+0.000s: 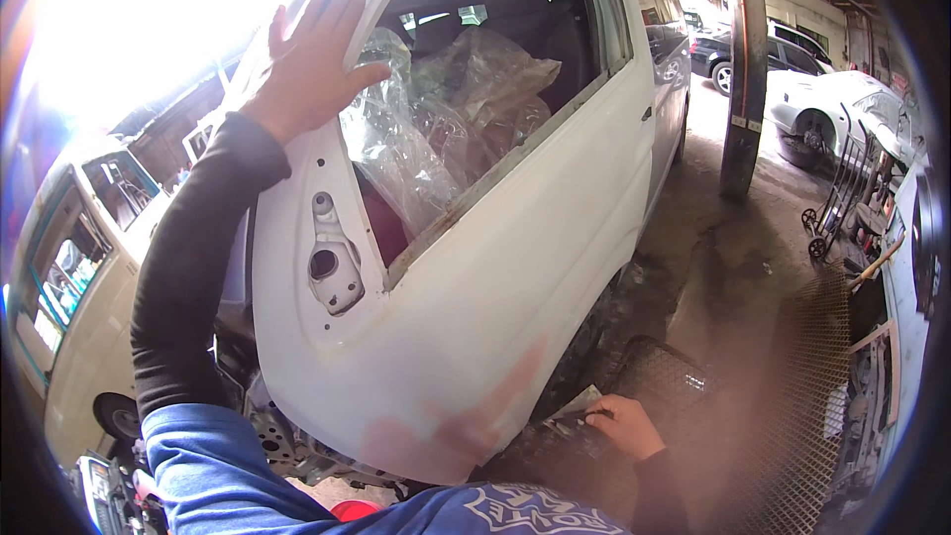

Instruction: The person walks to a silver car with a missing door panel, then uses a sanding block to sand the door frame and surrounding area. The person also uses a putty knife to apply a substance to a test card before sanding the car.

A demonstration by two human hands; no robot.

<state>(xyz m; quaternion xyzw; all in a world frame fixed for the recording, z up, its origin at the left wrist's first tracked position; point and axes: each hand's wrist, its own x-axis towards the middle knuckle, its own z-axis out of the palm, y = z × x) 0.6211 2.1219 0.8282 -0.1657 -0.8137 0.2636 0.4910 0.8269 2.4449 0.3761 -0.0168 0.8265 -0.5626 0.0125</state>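
My left hand (312, 64) lies with fingers spread against the white front pillar of the van, above the window opening. The white van door (515, 258) has no glass in its window, and patches of pinkish filler (495, 396) mark its lower front part. Low by the door's bottom edge, my right hand (626, 426) pinches a thin, flat greyish piece (577, 403); its exact kind cannot be made out. Ahead of the window, a mirror mount recess (335, 267) with holes shows in the door.
Crumpled clear plastic sheeting (466, 99) covers the van's seats. A steel post (741, 79) stands beyond the van. On the right are wire mesh (792, 416), a hand truck (842, 188) and a white car (842, 104). A cream van (89, 307) is at left.
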